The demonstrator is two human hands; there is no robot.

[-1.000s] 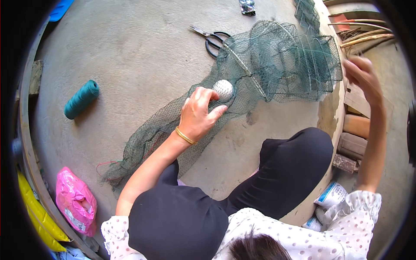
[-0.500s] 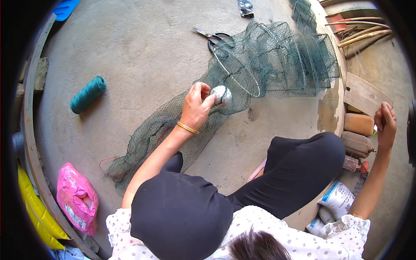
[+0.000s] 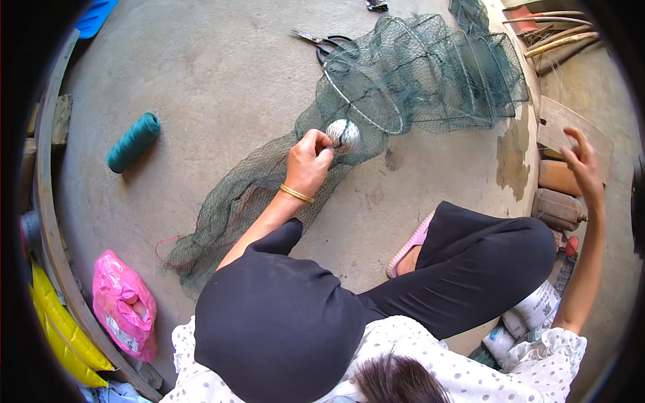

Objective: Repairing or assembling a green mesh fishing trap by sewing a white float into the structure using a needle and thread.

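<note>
A long green fishing net (image 3: 238,185) lies across the floor, with thin hoops in its far part. My left hand (image 3: 310,163) is closed, thumb against fingers, pinching the mesh right beside a white ball-like float (image 3: 344,136). A dark strand crosses the float's white surface, and mesh surrounds it. Raised well out to the right, away from the net, my right hand (image 3: 583,164) has its thumb and index finger apart. Nothing shows in it, though a fine thread would be too small to make out.
Scissors (image 3: 322,42) with black handles lie by the hoops. A teal twine spool (image 3: 134,142) and a pink plastic bag (image 3: 124,305) are at left. Brown jugs (image 3: 556,209) and white sacks (image 3: 537,305) line the right side. My bent leg (image 3: 463,275) is in front.
My right hand has risen slightly and its fingers have come apart from a pinch. My left hand stays at the net by the float. The view has shifted a little.
</note>
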